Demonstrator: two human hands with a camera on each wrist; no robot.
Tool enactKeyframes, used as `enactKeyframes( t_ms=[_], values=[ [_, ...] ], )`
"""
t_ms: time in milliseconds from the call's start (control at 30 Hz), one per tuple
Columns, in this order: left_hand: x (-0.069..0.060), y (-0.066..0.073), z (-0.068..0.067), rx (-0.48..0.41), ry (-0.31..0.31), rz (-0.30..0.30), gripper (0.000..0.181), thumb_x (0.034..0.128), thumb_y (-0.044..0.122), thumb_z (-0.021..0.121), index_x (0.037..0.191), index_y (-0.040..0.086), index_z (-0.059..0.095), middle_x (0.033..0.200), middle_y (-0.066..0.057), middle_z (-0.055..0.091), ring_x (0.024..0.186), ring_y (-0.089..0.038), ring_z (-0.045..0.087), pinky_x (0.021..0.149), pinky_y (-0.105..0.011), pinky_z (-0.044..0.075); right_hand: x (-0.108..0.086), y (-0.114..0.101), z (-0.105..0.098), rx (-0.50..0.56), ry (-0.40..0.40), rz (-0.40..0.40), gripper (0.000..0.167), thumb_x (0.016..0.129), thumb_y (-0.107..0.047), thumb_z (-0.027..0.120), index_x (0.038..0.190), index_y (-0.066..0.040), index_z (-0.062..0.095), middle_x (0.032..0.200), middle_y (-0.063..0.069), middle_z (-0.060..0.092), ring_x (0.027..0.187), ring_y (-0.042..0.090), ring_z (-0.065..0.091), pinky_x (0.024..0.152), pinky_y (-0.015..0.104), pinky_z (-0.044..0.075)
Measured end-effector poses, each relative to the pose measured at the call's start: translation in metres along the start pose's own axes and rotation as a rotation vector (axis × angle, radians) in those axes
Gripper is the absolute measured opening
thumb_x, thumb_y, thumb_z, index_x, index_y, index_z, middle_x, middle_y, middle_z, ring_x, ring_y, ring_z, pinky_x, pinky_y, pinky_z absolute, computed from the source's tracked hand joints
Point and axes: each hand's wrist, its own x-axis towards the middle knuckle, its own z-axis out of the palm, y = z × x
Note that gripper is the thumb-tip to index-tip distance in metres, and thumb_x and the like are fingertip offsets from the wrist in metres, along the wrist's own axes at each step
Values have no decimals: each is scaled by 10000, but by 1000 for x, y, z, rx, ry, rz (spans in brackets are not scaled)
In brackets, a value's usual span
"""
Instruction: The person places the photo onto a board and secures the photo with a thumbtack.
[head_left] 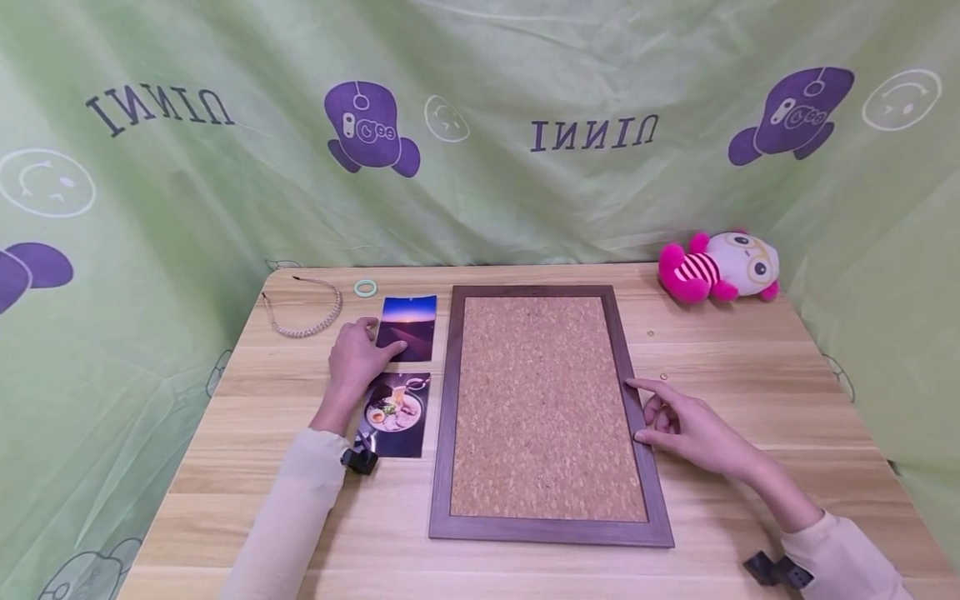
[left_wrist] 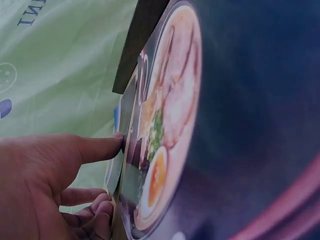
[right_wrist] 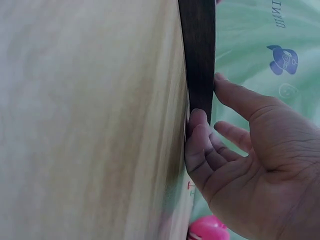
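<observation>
My left hand is at the sunset photo, its thumb resting on the print and its other fingers at the left edge. In the left wrist view the left hand has its thumb extended and its lower fingers bent. Just below lies a photo of a noodle bowl. A cork board in a dark wooden frame lies flat to the right. My right hand touches its right border with thumb and index fingertips. In the right wrist view the right hand meets the frame edge, other fingers bent.
A beaded headband and a mint-green ring lie at the table's back left. At the back right is a pink and white plush toy, with two tiny rings nearer the frame. Green printed curtains surround the table.
</observation>
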Motion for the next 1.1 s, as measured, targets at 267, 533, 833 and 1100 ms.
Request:
enactKeyframes(
  t_ms=[267,533,833,1100],
  values=[
    [26,-29,18,-15,10,-2,869,810,438,984,1490,28,630,1155,-208,774,1037,-411,736,903,-582,588,0,-1,-2,-24,-7,-9,780,914,-62,903,1575,96,520,923,-73,659,753,-6,591,630,223,554],
    [15,-13,8,-69,19,-16,753,801,337,1006,1360,-25,655,1118,-236,759,1009,-409,714,904,-554,577,0,-1,-3,-26,-33,7,785,927,-80,896,1578,119,504,906,-76,639,751,-6,583,628,230,554],
    [-5,11,-6,-148,27,-6,632,965,159,863,1488,-35,565,1226,-308,743,1133,-484,710,1040,-607,547,0,-1,-3,-32,-28,5,784,925,-87,900,1578,108,511,910,-80,643,756,-10,583,636,229,552],
    [-7,10,-9,-222,40,-4,440,1060,71,713,1484,-15,637,1200,-269,762,1085,-436,761,953,-549,623,0,0,-3,-35,-21,-2,782,919,-81,903,1574,101,517,918,-78,651,757,-10,584,635,230,551]
  ],
)
